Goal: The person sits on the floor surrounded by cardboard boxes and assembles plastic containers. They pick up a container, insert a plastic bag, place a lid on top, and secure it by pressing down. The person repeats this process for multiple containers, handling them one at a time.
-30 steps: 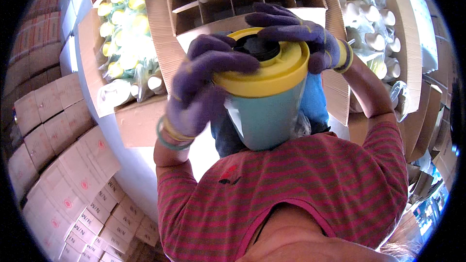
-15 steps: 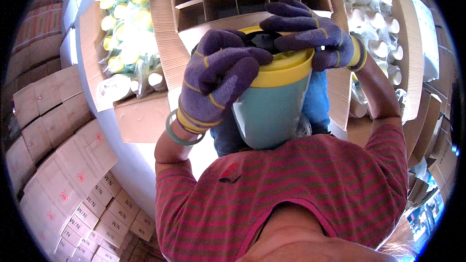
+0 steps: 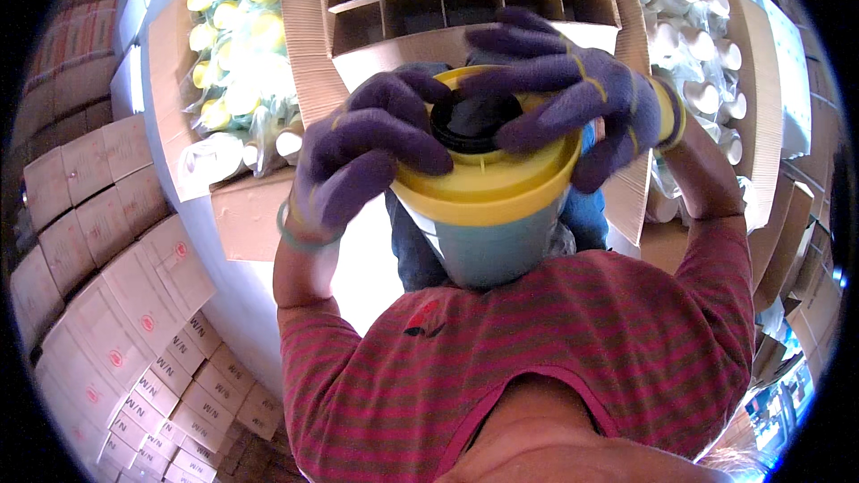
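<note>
Between my knees stands a pale grey-green bucket (image 3: 501, 249) with a yellow lid (image 3: 488, 203) and a round black cap (image 3: 474, 118) on top. Both hands wear purple knit gloves with yellow trim. My left hand (image 3: 371, 143) is at the lid's left side, its fingers apart and a little bent, tips near the cap. Over the right side of the lid is my right hand (image 3: 582, 98), slightly blurred, with fingers spread around the cap's far and right edges. Whether the fingertips press on the cap cannot be made out.
Ahead is a carton with cardboard dividers (image 3: 438, 4). Left of it, an open carton holds yellow-capped bottles (image 3: 215, 72) in plastic; on the right, another holds white-capped bottles (image 3: 698, 54). Stacked cartons (image 3: 116, 304) line the left side.
My left hand has moved left and down off the cap, its fingers loosening. The right hand has shifted slightly nearer. The bucket is tilted or moved toward me, showing more of lid and cap.
</note>
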Demonstrator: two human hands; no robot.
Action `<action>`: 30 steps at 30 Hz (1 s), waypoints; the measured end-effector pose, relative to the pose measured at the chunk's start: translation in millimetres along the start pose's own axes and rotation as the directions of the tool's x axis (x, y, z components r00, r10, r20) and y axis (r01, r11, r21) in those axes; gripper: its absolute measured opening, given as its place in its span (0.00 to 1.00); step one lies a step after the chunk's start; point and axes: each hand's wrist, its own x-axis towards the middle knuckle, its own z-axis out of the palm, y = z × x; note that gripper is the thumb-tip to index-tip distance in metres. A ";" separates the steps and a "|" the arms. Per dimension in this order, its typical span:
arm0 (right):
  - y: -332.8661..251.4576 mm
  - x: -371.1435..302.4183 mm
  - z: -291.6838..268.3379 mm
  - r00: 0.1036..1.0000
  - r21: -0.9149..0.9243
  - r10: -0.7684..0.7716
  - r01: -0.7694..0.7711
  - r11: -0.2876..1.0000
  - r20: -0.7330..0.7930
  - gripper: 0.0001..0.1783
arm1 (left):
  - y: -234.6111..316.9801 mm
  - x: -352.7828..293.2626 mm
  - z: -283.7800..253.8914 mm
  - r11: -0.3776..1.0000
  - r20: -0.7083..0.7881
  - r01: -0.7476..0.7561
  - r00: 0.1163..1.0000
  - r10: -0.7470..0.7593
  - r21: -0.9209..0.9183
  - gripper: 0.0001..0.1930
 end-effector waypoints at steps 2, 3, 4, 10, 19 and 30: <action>4.1 -7.1 -0.2 0.998 -0.007 0.057 -0.057 0.998 0.014 0.26 | 19.3 -0.3 21.0 0.987 -0.158 0.086 0.985 -0.064 0.135 0.13; 4.8 -5.6 3.0 0.998 0.047 0.068 -0.069 0.997 0.015 0.26 | 18.8 -0.7 27.6 0.969 -0.199 0.131 0.976 -0.090 0.208 0.12; -3.2 -2.5 10.9 0.996 -0.008 0.086 -0.086 0.996 -0.006 0.25 | 5.1 -3.3 32.6 0.988 -0.304 0.094 0.951 -0.053 0.119 0.10; -29.4 30.8 43.7 0.977 -0.121 0.142 -0.162 0.979 -0.160 0.23 | -91.8 6.6 -13.4 0.783 -0.024 -0.271 0.950 0.312 -0.560 0.16; 8.8 -20.1 17.0 0.989 -0.143 0.088 -0.105 0.984 -0.121 0.44 | -3.7 4.6 28.6 0.991 -0.126 -0.079 0.988 0.093 0.112 0.17; -16.9 -2.2 9.3 0.994 -0.167 0.079 -0.091 0.982 -0.077 0.36 | -42.1 3.7 16.2 0.943 -0.158 -0.091 0.987 0.042 -0.321 0.24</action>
